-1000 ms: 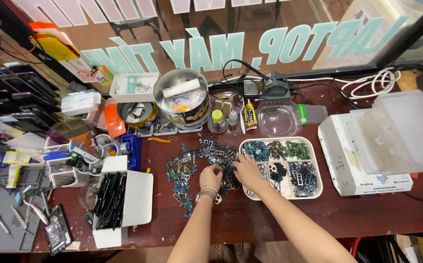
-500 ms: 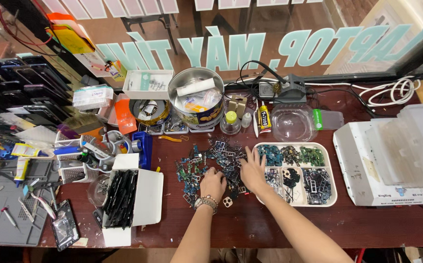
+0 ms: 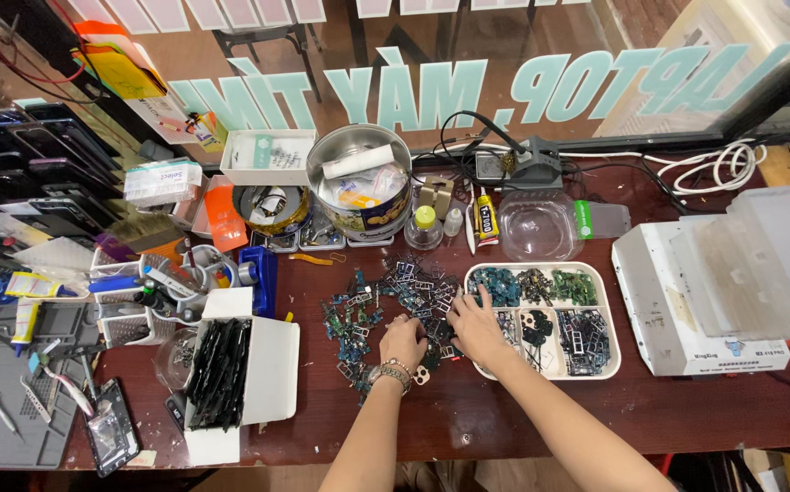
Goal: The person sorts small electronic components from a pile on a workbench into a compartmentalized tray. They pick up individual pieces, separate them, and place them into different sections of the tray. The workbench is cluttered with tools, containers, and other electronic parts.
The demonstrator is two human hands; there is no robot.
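Observation:
A loose heap of small electronic parts (image 3: 386, 296), blue, green and black, lies on the dark red table (image 3: 468, 415). My left hand (image 3: 402, 344), with a metal watch at the wrist, rests palm down on the near edge of the heap; its fingertips are curled into the parts and I cannot tell whether they pinch one. My right hand (image 3: 477, 328) lies flat with spread fingers between the heap and the left rim of a white divided tray (image 3: 606, 319). The tray holds sorted blue, green and black pieces. A small pale round-holed piece (image 3: 421, 375) lies by my left wrist.
A white carton with black strips (image 3: 231, 374) sits to the left. Behind the heap stand a round metal tin (image 3: 358, 187), small bottles, a clear plastic bowl (image 3: 537, 226) and cables. A white box with clear lids (image 3: 723, 282) is at right, tools and a grey mat (image 3: 12, 401) at left.
Both hands have stayed over the heap, the right sliding slightly from the tray's left compartments toward the loose parts. The camera has tilted, so the whole scene sits lower in view.

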